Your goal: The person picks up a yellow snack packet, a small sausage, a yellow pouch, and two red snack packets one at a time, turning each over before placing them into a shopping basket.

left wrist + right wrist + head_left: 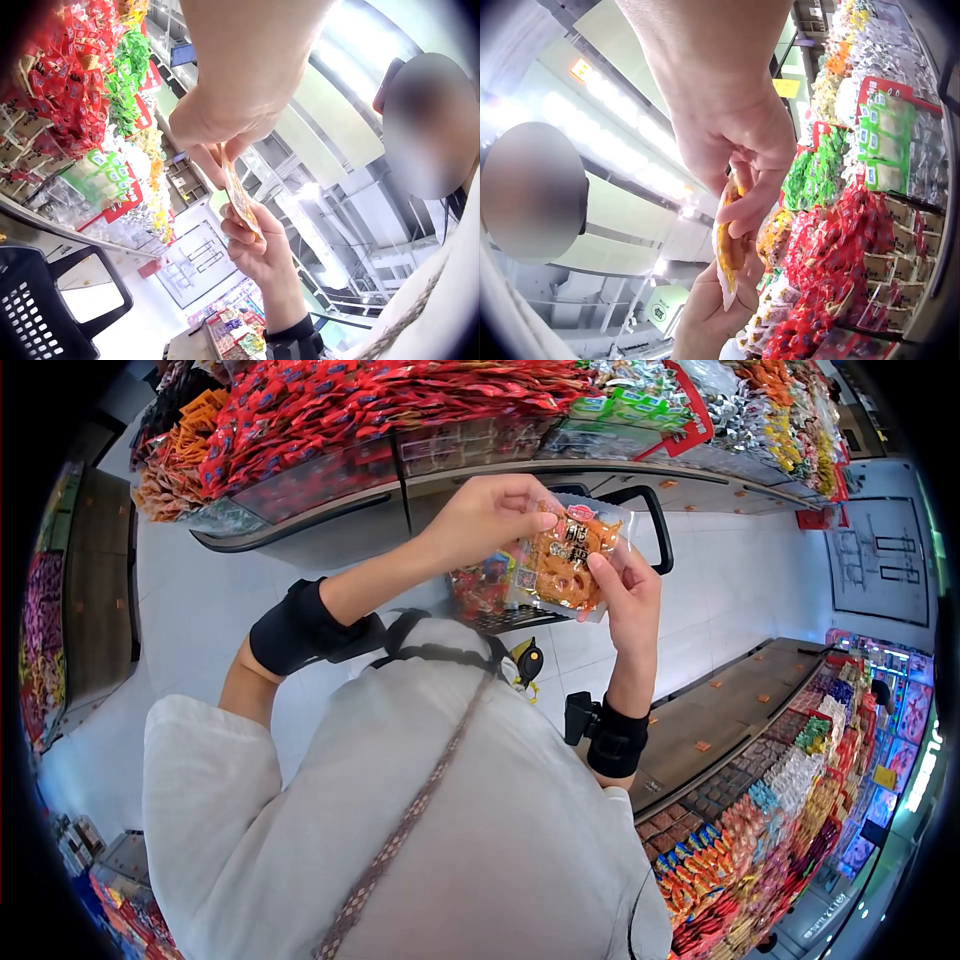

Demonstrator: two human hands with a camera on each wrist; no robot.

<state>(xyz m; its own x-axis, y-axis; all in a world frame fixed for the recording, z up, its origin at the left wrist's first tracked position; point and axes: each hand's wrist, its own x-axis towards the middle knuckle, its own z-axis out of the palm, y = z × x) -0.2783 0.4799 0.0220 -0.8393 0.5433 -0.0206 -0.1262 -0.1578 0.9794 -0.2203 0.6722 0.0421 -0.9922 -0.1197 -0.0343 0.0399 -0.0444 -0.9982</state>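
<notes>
A clear snack packet with orange-brown food and dark print is held up in front of the person's body. My left hand pinches its upper left edge, the thumb lying on the front. On the lower right side, my right hand grips the packet between thumb and fingers, which are partly hidden behind it. From the left wrist, the packet shows edge-on between both hands. The right wrist view has the packet side-on, bulging with its filling.
Below the hands is a black shopping basket with its handle raised; colourful packets lie inside. Red packaged snacks fill the display bin ahead. Another long snack shelf runs along the right, above pale floor tiles.
</notes>
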